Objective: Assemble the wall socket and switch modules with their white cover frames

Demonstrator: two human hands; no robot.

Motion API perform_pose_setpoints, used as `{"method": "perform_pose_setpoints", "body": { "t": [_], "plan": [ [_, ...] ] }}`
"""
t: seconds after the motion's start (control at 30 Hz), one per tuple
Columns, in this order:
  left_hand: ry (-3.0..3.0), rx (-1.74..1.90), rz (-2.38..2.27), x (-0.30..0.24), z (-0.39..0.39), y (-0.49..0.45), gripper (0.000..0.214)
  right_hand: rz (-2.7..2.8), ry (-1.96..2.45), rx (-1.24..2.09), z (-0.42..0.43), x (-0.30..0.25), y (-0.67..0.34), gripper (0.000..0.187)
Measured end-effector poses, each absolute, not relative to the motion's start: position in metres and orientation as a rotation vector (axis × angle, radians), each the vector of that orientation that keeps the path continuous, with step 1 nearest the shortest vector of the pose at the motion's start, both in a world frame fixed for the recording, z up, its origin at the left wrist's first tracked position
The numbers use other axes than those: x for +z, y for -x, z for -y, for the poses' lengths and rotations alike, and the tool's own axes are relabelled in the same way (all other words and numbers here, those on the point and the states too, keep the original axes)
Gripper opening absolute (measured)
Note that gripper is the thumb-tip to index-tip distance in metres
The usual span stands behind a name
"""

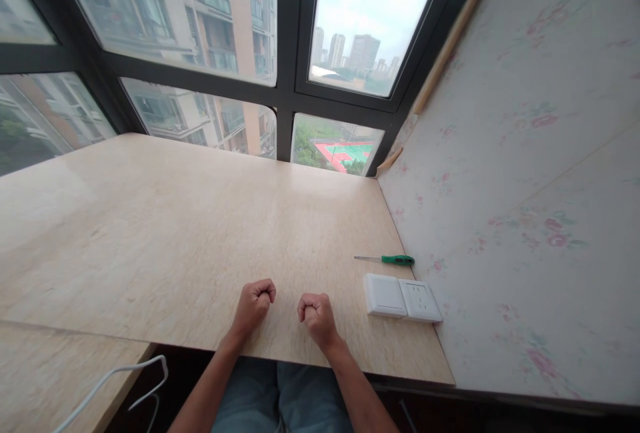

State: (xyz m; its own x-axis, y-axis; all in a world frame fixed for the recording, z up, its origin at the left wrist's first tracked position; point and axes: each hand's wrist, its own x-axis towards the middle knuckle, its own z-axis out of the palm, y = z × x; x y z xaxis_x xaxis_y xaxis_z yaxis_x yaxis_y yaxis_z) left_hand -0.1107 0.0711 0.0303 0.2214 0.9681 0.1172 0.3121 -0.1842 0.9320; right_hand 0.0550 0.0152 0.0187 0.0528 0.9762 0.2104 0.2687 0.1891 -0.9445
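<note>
My left hand point(255, 306) rests on the beige marbled sill point(200, 233) near its front edge, curled into a fist. A short gap to its right, my right hand point(318, 318) is closed in the same way, and neither fist shows anything in it. To the right of my right hand lie two white wall plates side by side: a blank-faced or switch plate point(386, 295) and a socket plate with slots point(421, 300). Just behind them is a screwdriver point(397, 260) with a green handle, its metal shaft pointing left.
Flowered wallpaper covers the wall point(500, 219) on the right, close to the plates and screwdriver. Dark-framed windows point(286, 53) rise along the back of the sill. At lower left, a white cable point(115, 371) hangs over the corner of a lower ledge point(60, 359).
</note>
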Motion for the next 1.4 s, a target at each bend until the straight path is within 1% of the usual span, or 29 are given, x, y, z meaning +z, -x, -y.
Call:
{"method": "perform_pose_setpoints", "body": {
  "t": [0.47, 0.63, 0.77, 0.87, 0.9, 0.97, 1.0, 1.03, 1.17, 1.27, 1.4],
  "plan": [
    [-1.631, 0.999, -1.214, 0.033, -0.073, 0.113, 0.013, 1.449, 1.306, 0.820, -0.010, 0.021, -0.056, 0.023],
    [-1.639, 1.002, -1.214, 0.032, -0.073, 0.114, 0.013, 1.526, 1.265, 0.799, 0.018, 0.043, -0.085, 0.027],
    [-1.642, 0.982, -1.218, 0.031, -0.074, 0.114, 0.014, 1.595, 1.366, 0.457, 0.043, 0.080, -0.149, 0.027],
    [-1.650, 0.973, -1.223, 0.031, -0.074, 0.113, 0.015, 1.556, 1.597, 0.253, 0.053, 0.101, -0.212, 0.023],
    [-1.655, 0.969, -1.225, 0.032, -0.074, 0.113, 0.016, 1.583, 1.687, 0.193, 0.055, 0.104, -0.232, 0.026],
    [-1.668, 0.960, -1.231, 0.032, -0.074, 0.112, 0.016, 1.687, 1.876, 0.182, 0.059, 0.105, -0.264, 0.051],
    [-1.672, 0.960, -1.237, 0.033, -0.074, 0.112, 0.016, 1.759, 1.938, 0.223, 0.062, 0.103, -0.276, 0.060],
    [-1.676, 0.959, -1.241, 0.033, -0.074, 0.112, 0.016, 1.828, 1.985, 0.279, 0.064, 0.101, -0.285, 0.065],
    [-1.686, 0.949, -1.255, 0.034, -0.073, 0.112, 0.016, 1.989, 2.121, 0.471, 0.069, 0.093, -0.297, 0.073],
    [-1.703, 0.925, -1.262, 0.035, -0.072, 0.112, 0.016, 2.031, 2.225, 0.605, 0.065, 0.096, -0.300, 0.083],
    [-1.728, 0.892, -1.260, 0.036, -0.072, 0.112, 0.017, 2.042, 2.333, 0.614, 0.050, 0.105, -0.302, 0.089]
  ]
}}
